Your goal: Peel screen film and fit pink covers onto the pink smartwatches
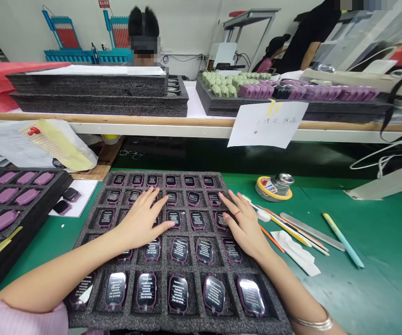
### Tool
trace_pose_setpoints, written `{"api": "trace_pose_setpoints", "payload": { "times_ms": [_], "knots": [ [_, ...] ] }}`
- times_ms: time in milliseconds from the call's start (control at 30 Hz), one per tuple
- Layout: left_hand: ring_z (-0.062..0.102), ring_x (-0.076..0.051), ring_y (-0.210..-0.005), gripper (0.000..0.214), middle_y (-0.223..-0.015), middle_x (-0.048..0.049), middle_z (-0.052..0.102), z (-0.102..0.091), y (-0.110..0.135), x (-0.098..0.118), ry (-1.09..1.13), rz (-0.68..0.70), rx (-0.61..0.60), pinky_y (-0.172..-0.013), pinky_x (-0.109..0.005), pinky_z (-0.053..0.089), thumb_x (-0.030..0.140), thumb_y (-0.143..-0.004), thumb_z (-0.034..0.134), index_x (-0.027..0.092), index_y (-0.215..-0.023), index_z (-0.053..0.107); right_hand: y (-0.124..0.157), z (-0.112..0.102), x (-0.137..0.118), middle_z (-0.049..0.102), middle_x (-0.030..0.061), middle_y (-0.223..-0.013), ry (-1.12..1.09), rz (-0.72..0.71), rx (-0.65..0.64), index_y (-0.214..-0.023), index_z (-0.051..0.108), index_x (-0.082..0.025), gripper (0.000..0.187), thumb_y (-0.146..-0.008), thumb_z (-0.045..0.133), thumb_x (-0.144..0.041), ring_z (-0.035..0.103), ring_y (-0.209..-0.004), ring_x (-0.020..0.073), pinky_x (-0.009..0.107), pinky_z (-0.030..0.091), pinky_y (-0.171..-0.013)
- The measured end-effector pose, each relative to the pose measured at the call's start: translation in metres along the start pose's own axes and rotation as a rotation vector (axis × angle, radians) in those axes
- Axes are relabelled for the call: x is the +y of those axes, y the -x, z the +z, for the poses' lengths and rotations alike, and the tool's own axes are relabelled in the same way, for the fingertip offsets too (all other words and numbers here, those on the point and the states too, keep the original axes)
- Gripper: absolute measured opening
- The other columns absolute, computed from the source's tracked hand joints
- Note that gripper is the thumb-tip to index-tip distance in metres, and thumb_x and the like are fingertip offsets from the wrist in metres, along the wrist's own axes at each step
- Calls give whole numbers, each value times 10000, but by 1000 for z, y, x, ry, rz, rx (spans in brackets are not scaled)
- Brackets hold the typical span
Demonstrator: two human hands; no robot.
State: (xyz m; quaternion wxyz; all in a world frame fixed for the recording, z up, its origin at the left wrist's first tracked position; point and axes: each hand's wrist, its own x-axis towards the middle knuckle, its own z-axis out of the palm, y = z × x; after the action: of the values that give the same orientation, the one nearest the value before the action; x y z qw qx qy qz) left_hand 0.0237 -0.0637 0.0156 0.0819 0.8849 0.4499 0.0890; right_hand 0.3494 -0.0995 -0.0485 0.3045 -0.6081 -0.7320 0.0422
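Note:
A black foam tray (180, 322) lies before me, its compartments filled with purple-framed smartwatch bodies (177, 294) without straps. Most of their screens are lit with lines of white text. My left hand (138, 221) rests palm down over the tray's left-middle compartments, fingers spread and covering some watches. At the tray's right side is my right hand (245, 227), also palm down with fingers apart; its fingertips reach over watches in the rightmost column. Neither hand grips anything.
Left stands another foam tray (3, 274) of purple pieces, beside two watches on a white pad (84, 197). A yellow tape roll (273, 194), several thin tools (312, 230) and a blue-green pen (344, 242) lie right. A shelf (201, 123) crosses ahead; people are beyond it.

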Motion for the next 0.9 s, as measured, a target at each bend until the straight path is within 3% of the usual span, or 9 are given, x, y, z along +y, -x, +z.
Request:
{"api": "trace_pose_setpoints", "payload": {
  "times_ms": [167,333,467,667,900],
  "knots": [
    [246,-364,-1540,731,-1640,-160,328,-3,15,10,35,69,-31,-1222,-590,289,681,-949,463,218,-1514,461,8,-13,-14,408,65,-1610,-25,-28,-31,-1565,363,-352,520,-1046,384,-387,299,-1524,323,658,282,-1203],
    [346,-313,-1509,500,-1559,-101,485,-4,37,16,66,179,-3,-1229,-567,317,539,-994,496,250,-1387,605,28,-27,-44,327,22,-1655,-17,-150,-179,-1532,407,-402,489,-1044,395,-374,230,-1549,332,686,243,-1206],
    [331,-337,-1512,559,-1579,-152,442,0,41,17,45,192,10,-1215,-591,327,531,-995,498,204,-1446,541,33,-28,-58,248,37,-1685,27,-241,-183,-1523,437,-370,494,-1030,423,-357,174,-1560,354,713,222,-1196],
    [246,-361,-1541,632,-1626,-179,348,7,38,18,10,192,7,-1214,-607,307,589,-976,496,208,-1480,493,27,-22,-61,209,43,-1698,104,-264,-226,-1495,489,-351,475,-1027,413,-359,160,-1558,379,723,214,-1186],
    [211,-379,-1547,656,-1630,-209,322,6,38,19,-24,214,31,-1214,-625,290,580,-976,505,192,-1503,462,35,-29,-60,317,70,-1652,33,-211,-67,-1565,336,-350,527,-1042,381,-299,203,-1552,336,688,210,-1206]
  ]
}}
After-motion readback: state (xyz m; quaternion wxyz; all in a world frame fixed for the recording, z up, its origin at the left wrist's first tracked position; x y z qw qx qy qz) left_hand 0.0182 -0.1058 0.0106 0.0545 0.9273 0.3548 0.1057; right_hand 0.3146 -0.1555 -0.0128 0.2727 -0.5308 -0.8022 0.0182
